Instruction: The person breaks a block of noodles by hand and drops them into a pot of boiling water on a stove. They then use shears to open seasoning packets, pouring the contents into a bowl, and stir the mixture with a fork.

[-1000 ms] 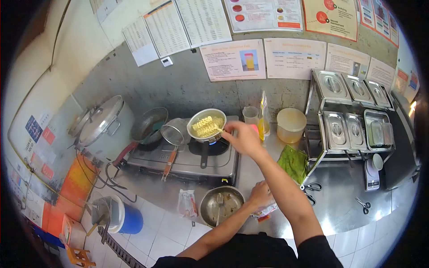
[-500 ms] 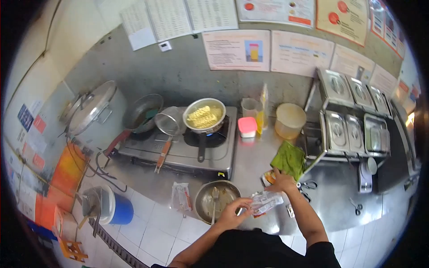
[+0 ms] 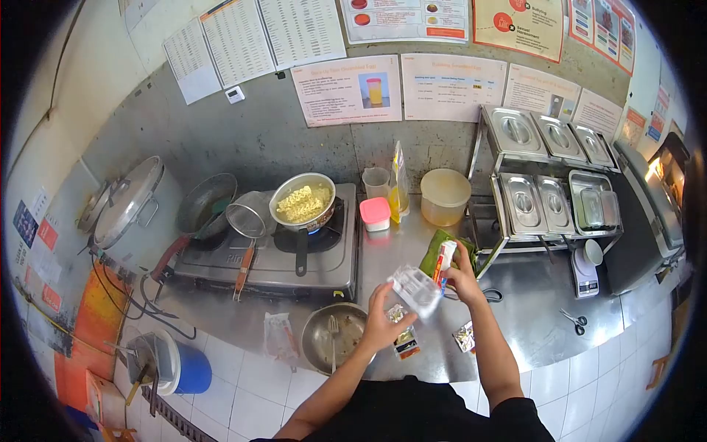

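Observation:
My left hand (image 3: 384,318) is closed on a crinkled clear plastic wrapper (image 3: 416,289), raised above the counter and slightly blurred. In my right hand (image 3: 462,276) is a small white, red and blue packet (image 3: 444,259), pinched upright beside the wrapper. A green cloth (image 3: 436,249) lies just behind that packet, partly covered by it. Below my hands are a foil sachet (image 3: 405,343) and a second silvery sachet (image 3: 465,337). Left of my left hand, a steel frying pan (image 3: 315,342) holds a fork (image 3: 333,340).
Noodles (image 3: 303,204) sit in a pot (image 3: 281,184) over a lit burner on the gas stove (image 3: 199,263). Nearby are a strainer (image 3: 247,219), a pink-lidded tub (image 3: 375,214), a round container (image 3: 445,195), scissors (image 3: 574,321), a scale (image 3: 585,276) and another clear wrapper (image 3: 280,335).
My right hand has lifted the small packet off the counter near the cloth. My left hand has picked up the clear wrapper, uncovering a foil sachet. The camera view has shifted.

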`<state>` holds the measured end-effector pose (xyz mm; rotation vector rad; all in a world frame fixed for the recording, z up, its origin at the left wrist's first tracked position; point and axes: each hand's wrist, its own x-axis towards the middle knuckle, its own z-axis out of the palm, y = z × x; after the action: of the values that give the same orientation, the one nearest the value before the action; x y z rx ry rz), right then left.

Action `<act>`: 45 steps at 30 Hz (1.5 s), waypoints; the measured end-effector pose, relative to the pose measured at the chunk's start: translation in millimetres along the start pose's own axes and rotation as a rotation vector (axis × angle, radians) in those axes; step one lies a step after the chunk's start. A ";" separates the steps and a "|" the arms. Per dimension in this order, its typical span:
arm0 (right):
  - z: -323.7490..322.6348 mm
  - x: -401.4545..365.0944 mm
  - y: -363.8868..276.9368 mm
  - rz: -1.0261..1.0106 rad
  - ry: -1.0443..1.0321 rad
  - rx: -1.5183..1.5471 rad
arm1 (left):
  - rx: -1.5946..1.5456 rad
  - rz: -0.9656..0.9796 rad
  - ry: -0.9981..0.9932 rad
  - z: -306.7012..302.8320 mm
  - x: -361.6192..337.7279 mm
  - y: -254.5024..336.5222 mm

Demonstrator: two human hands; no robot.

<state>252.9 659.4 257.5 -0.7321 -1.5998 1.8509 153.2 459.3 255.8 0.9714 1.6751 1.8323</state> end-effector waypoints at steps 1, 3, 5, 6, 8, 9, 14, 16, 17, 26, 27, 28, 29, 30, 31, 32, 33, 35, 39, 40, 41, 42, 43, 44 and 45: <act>5.0 -7.7 -7.0 0.088 0.002 0.185 | -0.010 0.013 0.094 4.9 5.3 1.6; 7.1 -13.2 -1.3 0.114 0.067 0.221 | -0.031 -0.077 0.016 6.9 11.7 -9.1; -11.2 -8.0 35.0 0.029 0.013 0.566 | -0.055 -0.184 -0.067 5.3 10.4 -36.9; -17.0 -12.6 40.8 0.071 0.008 0.763 | -0.030 -0.164 -0.129 1.8 10.1 -57.6; -26.6 -26.9 38.8 0.119 -0.110 0.914 | 0.034 -0.198 -0.245 -2.7 8.3 -64.1; -21.4 -39.8 26.2 0.095 -0.097 0.919 | 0.034 -0.200 -0.249 -0.5 5.2 -61.5; 8.4 -101.9 38.9 0.167 0.121 0.391 | -0.129 -0.228 -0.214 13.0 -9.9 -26.9; 29.7 -126.9 41.7 0.073 0.063 0.115 | 0.049 -0.241 -0.257 15.5 -21.8 -32.0; 40.5 -133.7 44.7 0.006 0.051 0.051 | 0.048 -0.247 -0.259 17.9 -26.9 -36.5; 74.1 -160.9 38.6 -0.082 0.286 -0.283 | 0.172 -0.257 0.043 16.2 -68.3 -36.8; 75.0 -161.7 40.5 -0.066 0.275 -0.290 | 0.160 -0.289 0.035 13.1 -69.7 -38.1; 75.8 -162.7 48.9 -0.103 0.289 -0.270 | 0.147 -0.319 0.029 11.5 -70.5 -38.8; 76.0 -163.4 51.9 -0.098 0.289 -0.271 | 0.146 -0.324 0.028 10.9 -71.1 -38.8; 76.6 -165.5 54.1 -0.066 0.291 -0.260 | 0.134 -0.349 0.025 10.1 -72.2 -38.4; 77.1 -166.9 56.7 -0.035 0.293 -0.249 | 0.123 -0.374 0.022 9.7 -73.5 -38.0; 74.9 -166.2 65.0 -0.035 0.293 -0.250 | 0.122 -0.374 0.022 9.3 -74.4 -45.0; 73.8 -167.0 70.7 -0.012 0.285 -0.141 | -0.007 -0.484 0.048 8.2 -76.0 -51.0; 70.1 -164.3 76.1 0.003 0.278 -0.030 | -0.135 -0.585 0.074 7.6 -74.5 -62.3; 64.7 -155.2 74.9 0.183 0.180 0.220 | -0.341 -0.750 0.060 10.4 -58.2 -43.9; 66.1 -152.5 70.4 0.257 0.180 0.355 | -0.450 -0.786 0.016 10.4 -56.0 -39.2; 66.4 -150.9 67.8 0.331 0.177 0.488 | -0.449 -0.786 0.015 11.2 -53.7 -33.5; 65.0 -150.2 68.9 0.330 0.177 0.488 | -0.572 -0.828 -0.012 12.4 -51.4 -27.7; 63.7 -149.0 71.3 0.359 0.163 0.538 | -0.695 -0.868 -0.039 12.6 -49.9 -25.0; 62.9 -148.4 72.5 0.390 0.147 0.587 | -0.696 -0.868 -0.037 12.4 -49.5 -28.0; 63.4 -147.8 67.1 0.390 0.146 0.586 | -0.796 -0.883 -0.095 12.6 -48.0 -31.6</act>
<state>302.6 501.1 204.2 -0.9151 -0.7832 2.3210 189.8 436.1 216.0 -0.0442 0.8961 1.5271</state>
